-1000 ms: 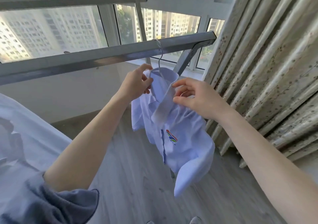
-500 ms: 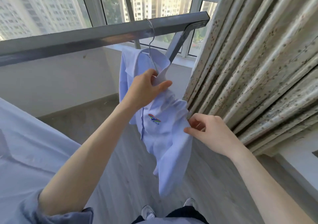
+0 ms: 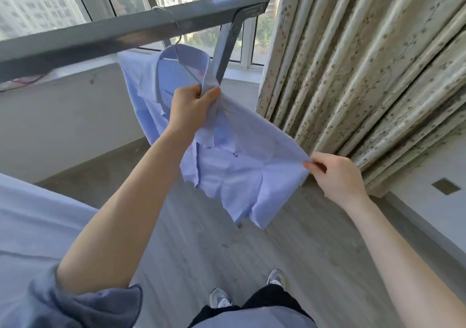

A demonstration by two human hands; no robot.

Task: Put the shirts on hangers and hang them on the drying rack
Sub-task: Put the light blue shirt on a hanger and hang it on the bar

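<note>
Right hand has dropped to four o'clock, pinching the shirt taut; left hand grips its collar; smoothing remains.

Light blue shirt is on a wire hanger hooked over the grey rack bar, left hand gripping the front by the collar and right hand pinching the hem out toward the flowery curtain.

Shirt: thin cloth, matt, creased.
Hanger: thin metal wire, sl. shine.
Drying rack bar: grey metal, smooth, dull sheen.
Curtain: heavier cloth, matt, w/ printed pattern.
Floor: wood-grain planks, matt.
</note>
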